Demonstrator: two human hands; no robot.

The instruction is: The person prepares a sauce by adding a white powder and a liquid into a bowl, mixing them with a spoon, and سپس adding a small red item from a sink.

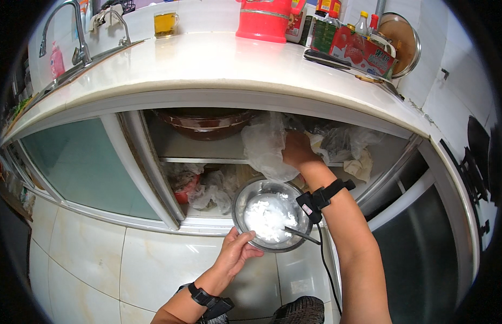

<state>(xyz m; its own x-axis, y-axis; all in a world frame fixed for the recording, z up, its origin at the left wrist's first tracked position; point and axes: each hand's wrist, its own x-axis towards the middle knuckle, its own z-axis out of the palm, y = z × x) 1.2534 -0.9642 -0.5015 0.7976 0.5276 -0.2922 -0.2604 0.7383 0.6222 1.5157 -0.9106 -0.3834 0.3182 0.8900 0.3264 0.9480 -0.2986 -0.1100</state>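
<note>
My left hand [239,252] grips the rim of a stainless steel bowl [239,206], its thumb over the edge. White powder [267,216] lies in the bowl, and a dark utensil handle [303,235] leans out over its right rim. My right hand [299,149] reaches into the open cabinet at a translucent plastic bag [267,148] on the upper shelf; its fingers are hidden, so its hold cannot be told. More crumpled bags [348,139] lie to the right of that hand.
A brown basin [206,125] sits on the cabinet shelf [210,150]. Bags [212,192] fill part of the lower level. Above, the white countertop [186,60] juts out, holding a red jug [263,20], a glass mug [166,25] and a carton of bottles [362,52]. A frosted sliding door [85,166] stands left.
</note>
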